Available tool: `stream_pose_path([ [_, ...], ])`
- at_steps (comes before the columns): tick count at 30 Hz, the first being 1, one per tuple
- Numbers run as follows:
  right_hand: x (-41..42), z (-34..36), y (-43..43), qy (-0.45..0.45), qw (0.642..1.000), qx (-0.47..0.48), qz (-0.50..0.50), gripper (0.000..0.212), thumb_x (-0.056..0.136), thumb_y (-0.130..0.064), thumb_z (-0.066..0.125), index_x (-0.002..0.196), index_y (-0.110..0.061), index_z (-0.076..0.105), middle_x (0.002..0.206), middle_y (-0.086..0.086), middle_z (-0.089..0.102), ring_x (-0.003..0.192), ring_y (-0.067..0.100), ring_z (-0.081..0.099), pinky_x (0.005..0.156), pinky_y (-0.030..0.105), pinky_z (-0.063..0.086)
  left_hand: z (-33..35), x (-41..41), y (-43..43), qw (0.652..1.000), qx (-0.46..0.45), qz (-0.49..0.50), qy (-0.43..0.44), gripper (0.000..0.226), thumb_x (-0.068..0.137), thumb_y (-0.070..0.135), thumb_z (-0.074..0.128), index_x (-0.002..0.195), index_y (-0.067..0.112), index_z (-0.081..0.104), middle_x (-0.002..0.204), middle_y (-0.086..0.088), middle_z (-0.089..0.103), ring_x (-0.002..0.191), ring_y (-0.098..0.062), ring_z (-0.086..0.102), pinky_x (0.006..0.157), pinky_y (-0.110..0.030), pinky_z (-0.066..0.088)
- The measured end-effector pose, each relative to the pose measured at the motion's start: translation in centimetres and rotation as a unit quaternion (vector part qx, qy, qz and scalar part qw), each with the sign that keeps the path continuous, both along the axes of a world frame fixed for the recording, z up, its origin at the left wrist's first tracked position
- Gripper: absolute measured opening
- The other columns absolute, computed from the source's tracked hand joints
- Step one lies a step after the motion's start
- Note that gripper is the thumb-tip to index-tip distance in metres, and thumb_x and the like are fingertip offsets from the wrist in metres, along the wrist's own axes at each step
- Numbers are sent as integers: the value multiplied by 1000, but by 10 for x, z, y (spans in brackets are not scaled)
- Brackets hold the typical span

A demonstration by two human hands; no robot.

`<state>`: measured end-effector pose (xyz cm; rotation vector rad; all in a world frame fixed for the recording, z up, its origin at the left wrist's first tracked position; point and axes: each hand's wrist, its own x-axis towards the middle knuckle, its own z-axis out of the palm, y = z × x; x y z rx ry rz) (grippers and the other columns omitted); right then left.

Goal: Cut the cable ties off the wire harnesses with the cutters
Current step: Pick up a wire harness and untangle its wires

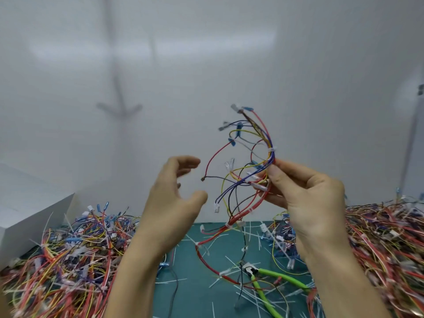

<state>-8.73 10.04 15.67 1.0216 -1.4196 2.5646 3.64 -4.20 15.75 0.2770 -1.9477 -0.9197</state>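
My right hand (305,196) pinches a multicoloured wire harness (252,161) and holds it up in the air in front of the white wall. A white cable tie (271,149) wraps the bundle just above my fingertips; another white cable tie (251,211) sits lower on the red wires. The harness tail trails down onto the green mat (195,292). My left hand (174,198) hovers beside the harness, fingers loosely curved, holding nothing. The cutters (263,278), with bright green handles, lie on the mat below, untouched.
Large heaps of tangled harnesses lie on the left (68,255) and right (385,244) of the mat. Several cut white tie pieces (250,294) are scattered over the mat. A white box (27,207) stands at the far left.
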Motion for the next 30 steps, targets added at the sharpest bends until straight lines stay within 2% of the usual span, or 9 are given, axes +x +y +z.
stream_pose_path([
  [2,2,-4,-6,5,1000,15,-2,23,88,-1,68,81,-22,77,73,4,77,64,19,75,56,21,57,7,2,9,997,-26,20,64,36,74,24,61,108,35,61,111,21,63,109,5,57,90,-15,45],
  [6,6,-15,-19,42,996,78,-25,15,88,-10,73,92,-22,80,79,-2,78,72,17,76,67,31,62,8,-5,20,997,-13,-24,68,14,89,21,68,99,28,73,99,15,72,95,-1,66,81,-15,51],
  [12,12,-24,-30,149,980,131,5,21,89,-20,73,99,-38,77,91,-13,78,90,7,74,82,34,59,-2,-21,18,997,43,-67,-7,21,94,33,62,89,17,75,82,0,74,82,-12,69,78,-31,53],
  [15,11,-22,-29,193,957,213,42,36,94,-19,67,93,-55,73,91,-19,76,90,1,72,81,29,58,-6,-23,12,995,77,-65,19,24,93,30,64,83,11,73,77,-11,70,70,-9,61,67,-25,49],
  [18,1,-25,-27,180,929,322,6,25,96,-18,61,93,-38,75,87,-12,76,78,6,73,77,37,59,-8,-25,7,988,141,-47,33,21,95,27,61,83,18,77,76,0,74,71,-4,66,63,-15,48],
  [20,-11,-33,-26,209,864,449,-89,17,98,-20,56,104,-29,70,93,-8,73,83,14,70,80,41,57,-10,-24,3,986,160,-39,23,23,97,25,58,83,19,76,75,4,74,70,0,67,58,-9,46],
  [22,-21,-44,-26,251,763,577,-150,21,100,-23,51,117,-22,63,111,1,69,100,24,65,87,40,53,-11,-22,0,984,173,-51,9,21,96,22,60,85,15,76,74,3,75,68,0,67,58,-8,46],
  [25,-30,-61,-29,259,652,699,-142,23,99,-20,50,120,-16,59,124,11,62,113,32,59,89,38,50,-12,-20,-1,981,181,-77,-2,17,92,18,65,87,4,75,73,-3,75,65,-5,67,58,-13,50],
  [30,-43,-91,-33,239,572,775,-128,35,96,-6,46,128,-15,56,133,13,55,119,33,57,90,39,45,-10,-16,2,972,191,-128,-37,19,90,13,67,90,-4,73,79,-10,75,66,-13,70,58,-16,54],
])
